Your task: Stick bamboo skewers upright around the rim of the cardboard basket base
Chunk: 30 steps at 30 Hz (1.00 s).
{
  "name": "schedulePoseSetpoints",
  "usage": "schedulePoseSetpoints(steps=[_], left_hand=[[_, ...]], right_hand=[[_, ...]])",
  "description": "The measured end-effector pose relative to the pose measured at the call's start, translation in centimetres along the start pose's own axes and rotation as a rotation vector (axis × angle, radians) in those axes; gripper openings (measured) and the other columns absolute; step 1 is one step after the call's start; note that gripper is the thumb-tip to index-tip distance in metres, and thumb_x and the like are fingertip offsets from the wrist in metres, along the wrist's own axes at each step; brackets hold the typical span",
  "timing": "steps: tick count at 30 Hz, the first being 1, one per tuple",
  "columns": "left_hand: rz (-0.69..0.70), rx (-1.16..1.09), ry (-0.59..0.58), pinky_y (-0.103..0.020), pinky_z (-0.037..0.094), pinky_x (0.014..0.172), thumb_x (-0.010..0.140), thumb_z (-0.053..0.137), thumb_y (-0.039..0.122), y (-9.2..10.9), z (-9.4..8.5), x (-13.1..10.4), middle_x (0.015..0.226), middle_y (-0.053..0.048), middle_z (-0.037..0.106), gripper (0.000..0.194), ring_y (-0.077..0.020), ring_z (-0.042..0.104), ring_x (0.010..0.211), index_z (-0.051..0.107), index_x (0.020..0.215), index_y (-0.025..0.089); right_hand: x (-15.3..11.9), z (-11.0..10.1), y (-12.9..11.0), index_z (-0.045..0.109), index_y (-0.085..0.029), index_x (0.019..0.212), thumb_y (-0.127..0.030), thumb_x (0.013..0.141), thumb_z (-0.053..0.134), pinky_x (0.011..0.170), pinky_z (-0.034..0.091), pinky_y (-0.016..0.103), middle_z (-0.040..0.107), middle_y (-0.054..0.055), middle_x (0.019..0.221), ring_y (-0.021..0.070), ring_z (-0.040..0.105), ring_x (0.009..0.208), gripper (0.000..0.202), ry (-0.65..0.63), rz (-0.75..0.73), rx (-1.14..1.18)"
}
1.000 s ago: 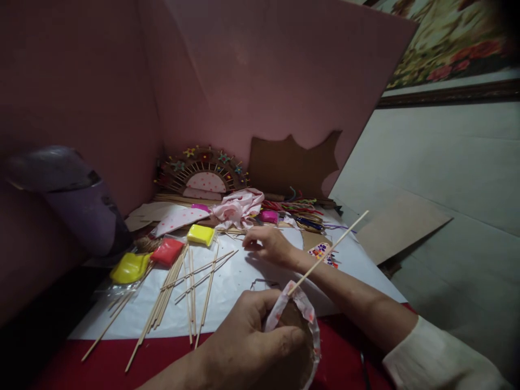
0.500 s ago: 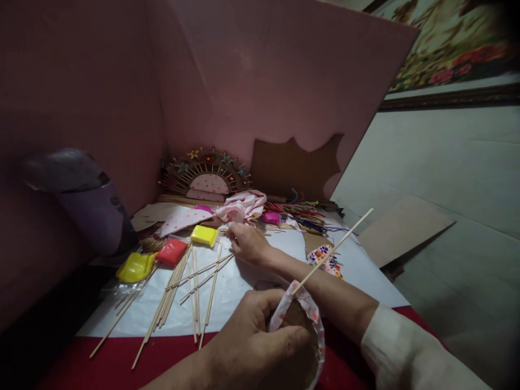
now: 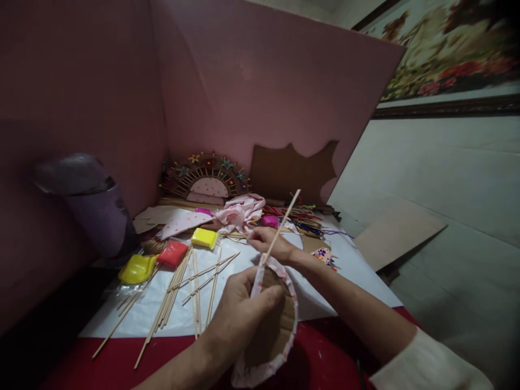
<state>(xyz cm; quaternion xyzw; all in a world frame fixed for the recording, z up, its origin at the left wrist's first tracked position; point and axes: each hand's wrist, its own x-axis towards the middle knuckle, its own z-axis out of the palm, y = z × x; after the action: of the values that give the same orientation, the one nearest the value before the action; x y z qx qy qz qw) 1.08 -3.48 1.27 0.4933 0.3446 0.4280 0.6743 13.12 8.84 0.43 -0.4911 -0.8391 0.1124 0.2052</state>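
My left hand is closed on a cardboard piece with a rounded side and a pale pink fabric edging, its thumb pressed on the bare brown face. A thin wooden stick rises from the top of that piece. Farther back, my right hand has its fingers curled down over the white sheet, beside a few thin sticks and a crumpled pink cloth. Its fingertips are partly hidden, and I cannot make out what is between them.
Several wooden sticks lie across the white paper. Yellow and red clay packs sit at left, near a purple container. A decorated cardboard fan leans behind. Scissors lie right of the cloth.
My left hand and the cardboard piece have shifted left, and the stick now points more steeply up. My right hand has drawn a little to the right, away from the yellow pack.
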Motion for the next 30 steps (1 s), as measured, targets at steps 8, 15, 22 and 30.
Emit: schedulePoseSetpoints(steps=[8, 15, 22, 30], left_hand=[[-0.002, -0.076, 0.069, -0.024, 0.041, 0.056, 0.074, 0.06, 0.024, -0.7, -0.7, 0.9, 0.07, -0.004, 0.066, 0.011, -0.0137, 0.057, 0.059, 0.061, 0.079, 0.014], [-0.066, 0.048, 0.038, -0.022, 0.038, 0.055, 0.074, 0.06, 0.024, -1.1, -0.5, 1.3, 0.066, -0.002, 0.062, 0.012, -0.0111, 0.053, 0.057, 0.063, 0.079, 0.014], [-0.066, 0.055, -0.011, -0.024, 0.039, 0.059, 0.074, 0.061, 0.028, -1.6, -0.6, 1.3, 0.072, -0.002, 0.063, 0.017, -0.013, 0.053, 0.063, 0.064, 0.084, 0.015], [-0.102, -0.013, -0.001, -0.025, 0.04, 0.058, 0.071, 0.064, 0.027, -1.5, -0.8, 1.5, 0.069, -0.002, 0.063, 0.014, -0.0137, 0.055, 0.061, 0.062, 0.078, 0.015]], right_hand=[[-8.8, -4.9, -0.1, 0.05, -0.018, 0.082, -0.025, 0.081, 0.051, 0.045, 0.043, 0.022, 0.059, 0.003, 0.071, 0.014, 0.056, 0.06, 0.007, 0.451, 0.03, 0.734], [-11.1, -3.0, -2.1, 0.055, -0.018, 0.075, -0.02, 0.076, 0.061, 0.05, 0.044, 0.023, 0.054, -0.002, 0.066, 0.0094, 0.051, 0.055, 0.006, 0.43, -0.014, 0.951], [-11.2, -2.8, -2.2, 0.054, -0.018, 0.076, -0.019, 0.078, 0.057, 0.061, 0.044, 0.027, 0.056, 0.001, 0.072, 0.013, 0.053, 0.066, 0.004, 0.418, -0.085, 0.731], [-11.4, -3.2, -2.4, 0.055, -0.018, 0.074, -0.013, 0.078, 0.054, 0.054, 0.042, 0.026, 0.059, 0.003, 0.071, 0.0128, 0.052, 0.062, 0.007, 0.328, -0.28, 0.483]])
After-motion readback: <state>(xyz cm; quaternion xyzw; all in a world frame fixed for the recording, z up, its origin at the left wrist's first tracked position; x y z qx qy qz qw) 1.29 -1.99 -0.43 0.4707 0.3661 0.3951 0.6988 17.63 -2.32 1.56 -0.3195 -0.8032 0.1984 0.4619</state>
